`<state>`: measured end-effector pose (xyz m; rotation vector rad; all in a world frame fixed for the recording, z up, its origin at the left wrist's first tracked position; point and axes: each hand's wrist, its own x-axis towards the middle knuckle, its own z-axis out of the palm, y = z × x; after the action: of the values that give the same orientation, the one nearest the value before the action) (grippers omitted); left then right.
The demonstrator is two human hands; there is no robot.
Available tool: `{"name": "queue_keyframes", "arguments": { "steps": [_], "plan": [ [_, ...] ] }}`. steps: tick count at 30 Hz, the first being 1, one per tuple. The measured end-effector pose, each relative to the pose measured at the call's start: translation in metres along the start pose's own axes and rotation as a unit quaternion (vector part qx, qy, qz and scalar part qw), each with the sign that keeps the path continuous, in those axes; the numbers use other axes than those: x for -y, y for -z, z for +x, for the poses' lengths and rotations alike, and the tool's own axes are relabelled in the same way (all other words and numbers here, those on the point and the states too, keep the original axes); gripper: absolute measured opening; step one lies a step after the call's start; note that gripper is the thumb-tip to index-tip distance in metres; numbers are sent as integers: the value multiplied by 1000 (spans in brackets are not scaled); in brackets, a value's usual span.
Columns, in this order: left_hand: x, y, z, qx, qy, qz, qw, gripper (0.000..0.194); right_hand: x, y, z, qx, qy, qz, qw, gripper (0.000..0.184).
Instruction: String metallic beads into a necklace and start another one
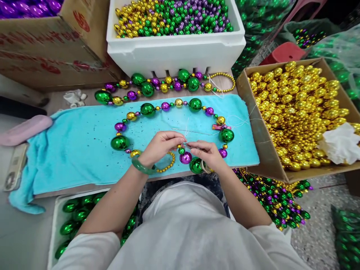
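Pinching seen: string (pixel 187 129) clamped in fingertips of left hand (pixel 165 145); right hand (pixel 207 151) placed just beside, grip cannot be told. Bead necklace (pixel 179 103) looped on blue towel (pixel 92 131); probably light, limp, slippery; best held at string, not smooth beads (pixel 195 105).

A wood-toned table (pixel 89 97) stands over a speckled gray floor (pixel 317 234), a red plastic stool (pixel 289 52) beyond its far right corner, in pale, even light.
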<state>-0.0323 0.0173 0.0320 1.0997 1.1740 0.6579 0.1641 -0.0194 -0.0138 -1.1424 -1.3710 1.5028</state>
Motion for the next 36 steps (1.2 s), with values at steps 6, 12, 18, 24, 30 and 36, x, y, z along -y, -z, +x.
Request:
{"name": "queue_keyframes", "arguments": {
  "steps": [6, 12, 18, 24, 30, 36],
  "plan": [
    [2, -2, 2, -1, 7, -4, 1000, 29, -6, -1, 4, 31, -19, 107, 994, 27],
    [5, -1, 1, 13, 3, -8, 1000, 27, -5, -1, 7, 45, -11, 110, 993, 25],
    [7, -1, 2, 6, 20, -24, 999, 27, -4, 2, 10, 44, 9, 60, 997, 25],
    [6, -2, 2, 8, 28, -26, 999, 31, -4, -2, 10, 47, -18, 133, 990, 23],
    [3, -4, 1, 6, 20, -18, 1000, 37, -6, -5, 10, 38, -44, 179, 982, 24],
    [3, -4, 1, 6, 11, -9, 1000, 33, -8, -6, 12, 33, -63, 187, 980, 25]
  ]
}}
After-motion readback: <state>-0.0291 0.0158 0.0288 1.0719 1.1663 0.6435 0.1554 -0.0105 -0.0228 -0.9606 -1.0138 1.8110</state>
